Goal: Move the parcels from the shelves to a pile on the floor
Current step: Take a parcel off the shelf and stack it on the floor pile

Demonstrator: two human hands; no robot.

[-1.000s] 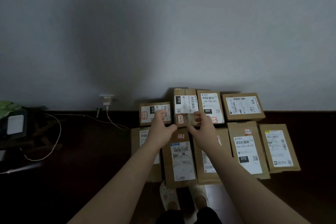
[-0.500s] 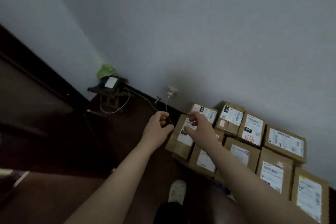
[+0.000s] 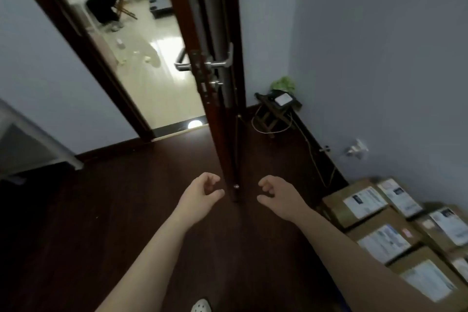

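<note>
Several brown cardboard parcels (image 3: 379, 230) with white labels lie in a pile on the dark floor against the wall at the lower right. My left hand (image 3: 202, 192) and my right hand (image 3: 276, 192) hang in front of me over bare floor, fingers loosely curled, holding nothing. Both hands are well left of the pile, on either side of the edge of an open dark door (image 3: 222, 83). No shelves with parcels are visible in this view.
The open door stands edge-on straight ahead, with a doorway (image 3: 141, 58) to a bright room where a person sits on a chair. A small stool (image 3: 276, 109) with a device and cables stands in the corner. A white shelf frame (image 3: 38, 144) is at left.
My hands have let go of the parcel on the pile and drawn back. The view has swung left, from the pile at the wall to the door and doorway.
</note>
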